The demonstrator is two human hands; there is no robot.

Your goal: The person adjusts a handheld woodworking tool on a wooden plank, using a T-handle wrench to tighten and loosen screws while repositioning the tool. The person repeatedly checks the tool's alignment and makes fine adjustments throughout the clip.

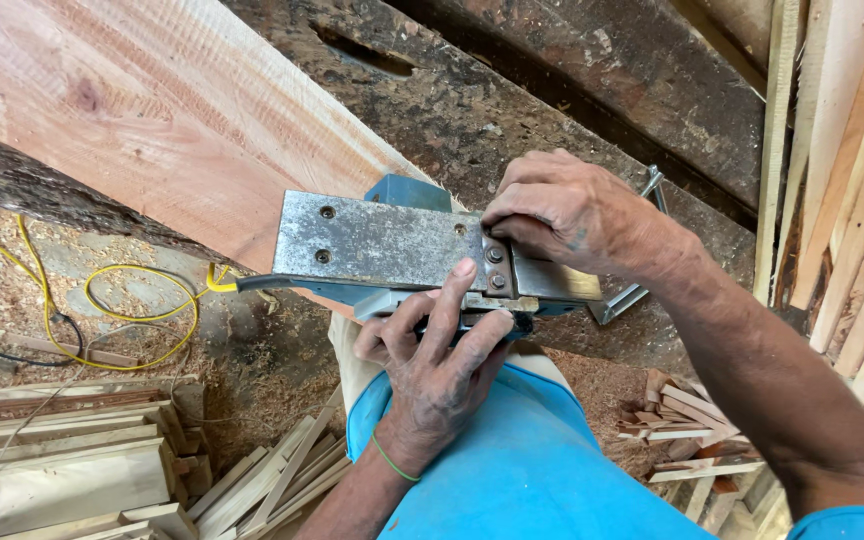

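An electric hand planer (382, 245) lies upside down on the edge of a wide wooden plank (152, 110), its grey metal sole plate facing up and its blue body under it. My left hand (437, 365) grips the planer's near side from below, thumb up against the plate by the blade slot. My right hand (562, 215) rests on top at the blade end, fingertips pressed on the bolts there. A metal wrench (632, 290) sticks out from under my right wrist.
A yellow cable (122, 300) loops over the sawdust floor at left. Stacked wooden slats (62, 460) lie at lower left, upright boards (852, 200) lean at right, offcuts (692, 420) lie below them. A dark rough beam (572, 90) runs behind.
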